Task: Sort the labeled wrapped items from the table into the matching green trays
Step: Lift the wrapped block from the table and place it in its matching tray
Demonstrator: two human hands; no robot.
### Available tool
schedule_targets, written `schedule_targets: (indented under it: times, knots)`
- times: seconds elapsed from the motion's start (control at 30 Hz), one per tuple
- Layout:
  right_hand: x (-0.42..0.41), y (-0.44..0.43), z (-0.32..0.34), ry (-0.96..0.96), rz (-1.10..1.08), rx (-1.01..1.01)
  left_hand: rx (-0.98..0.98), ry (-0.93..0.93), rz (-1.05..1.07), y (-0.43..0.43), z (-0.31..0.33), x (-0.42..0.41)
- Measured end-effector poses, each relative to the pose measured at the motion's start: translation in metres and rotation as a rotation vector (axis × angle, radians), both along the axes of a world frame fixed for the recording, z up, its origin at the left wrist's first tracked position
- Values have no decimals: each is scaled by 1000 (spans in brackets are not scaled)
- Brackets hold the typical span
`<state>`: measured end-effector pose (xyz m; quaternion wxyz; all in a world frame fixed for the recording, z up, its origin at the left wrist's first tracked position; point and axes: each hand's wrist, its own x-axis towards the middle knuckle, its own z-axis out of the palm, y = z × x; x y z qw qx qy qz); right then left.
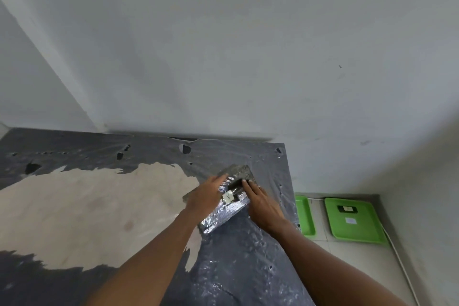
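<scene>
A long item wrapped in silver foil (223, 213) lies on the table near its right edge, with a small white label (228, 197) on top. My left hand (206, 194) lies over its left side, fingers stretched toward the far end. My right hand (260, 201) presses on its right side, fingertips on a dark patch of the wrap. Two green trays sit on the floor to the right: one (305, 216) partly hidden by the table edge, the other (367, 228) carrying a dark tag and a white label.
The table (74, 206) has a torn dark plastic cover with a bare beige patch. Grey walls stand behind and to the right. A white cable (402, 261) runs along the tiled floor past the trays.
</scene>
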<state>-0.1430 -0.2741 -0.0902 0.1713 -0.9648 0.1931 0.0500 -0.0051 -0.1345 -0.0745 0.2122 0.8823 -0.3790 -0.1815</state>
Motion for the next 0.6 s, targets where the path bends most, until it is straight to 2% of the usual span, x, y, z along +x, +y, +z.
schedule_targets:
  times: [0.13, 0.3, 0.4, 0.53, 0.6]
  knots:
    - [8, 2, -8, 59, 31, 18, 111, -147, 96, 11, -11, 17]
    - [22, 12, -15, 36, 10, 40, 278, -118, 143, 16, -24, 36]
    - [33, 19, -15, 27, -27, 59, 291, -111, 136, 16, -28, 44]
    - [43, 36, -17, -63, -186, 62, 259, -116, 156, 15, -25, 45]
    - [49, 47, -12, -116, -298, 147, 256, -90, 164, 17, -23, 43]
